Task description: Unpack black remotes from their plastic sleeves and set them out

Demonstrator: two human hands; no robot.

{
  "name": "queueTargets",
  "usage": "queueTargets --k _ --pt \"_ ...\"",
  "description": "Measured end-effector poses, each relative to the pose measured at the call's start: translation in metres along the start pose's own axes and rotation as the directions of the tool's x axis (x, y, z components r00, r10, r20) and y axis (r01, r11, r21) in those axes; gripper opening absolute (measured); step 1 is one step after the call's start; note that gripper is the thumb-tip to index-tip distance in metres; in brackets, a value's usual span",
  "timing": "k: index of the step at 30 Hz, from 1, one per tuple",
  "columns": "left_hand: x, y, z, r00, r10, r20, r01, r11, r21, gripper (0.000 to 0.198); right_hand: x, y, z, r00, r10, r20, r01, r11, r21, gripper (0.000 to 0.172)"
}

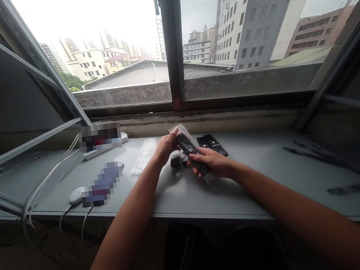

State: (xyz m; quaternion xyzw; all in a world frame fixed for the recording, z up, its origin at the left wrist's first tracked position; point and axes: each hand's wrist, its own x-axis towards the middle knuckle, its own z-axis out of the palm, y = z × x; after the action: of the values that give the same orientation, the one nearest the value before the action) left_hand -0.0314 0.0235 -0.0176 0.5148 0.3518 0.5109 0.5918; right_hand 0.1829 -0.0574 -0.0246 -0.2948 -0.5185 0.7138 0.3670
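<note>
My right hand (212, 162) grips the lower end of a black remote control (188, 148) that sits inside a clear plastic bag (180, 131). At the bag's upper end, my left hand (166, 147) pinches the plastic. Both hands hover just above the grey desk (257, 173). Two more black remotes (212, 144) lie side by side on the desk just behind my right hand. A small dark object (176, 159) rests on the desk under my hands; I cannot make out what it is.
An empty clear plastic bag (143, 155) lies left of my hands. Further left are a blurred-out dark object (102, 184), a white mouse (76, 195), a white power strip (103, 149) and white cables (44, 182). A window frame (173, 43) stands behind the desk.
</note>
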Motion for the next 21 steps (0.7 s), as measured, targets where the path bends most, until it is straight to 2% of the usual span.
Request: queueTargets --k 3,10,17,21 --pt "-0.0008 0.0003 0.0012 1.000 -0.003 0.012 0.003 1.000 0.006 0.056 -0.0008 -0.0013 0.0008 1.000 -0.007 0.003 0.007 1.000 -0.003 0.039" --pt "-0.0025 0.0007 0.0013 0.997 0.067 0.046 -0.069 0.996 0.048 0.060 -0.0012 -0.0014 0.0002 0.998 0.062 0.013 -0.061 0.997 -0.039 0.040" --pt "-0.0059 0.0023 0.0030 0.990 0.026 0.138 -0.038 0.996 0.083 0.058 -0.0020 -0.0035 0.0011 1.000 0.015 0.002 -0.015 1.000 -0.009 0.040" --pt "-0.0040 0.0026 0.0019 0.994 0.088 0.061 -0.095 0.988 0.119 0.059 -0.0035 -0.0064 0.0046 0.998 0.055 -0.006 -0.055 0.998 -0.031 0.038"
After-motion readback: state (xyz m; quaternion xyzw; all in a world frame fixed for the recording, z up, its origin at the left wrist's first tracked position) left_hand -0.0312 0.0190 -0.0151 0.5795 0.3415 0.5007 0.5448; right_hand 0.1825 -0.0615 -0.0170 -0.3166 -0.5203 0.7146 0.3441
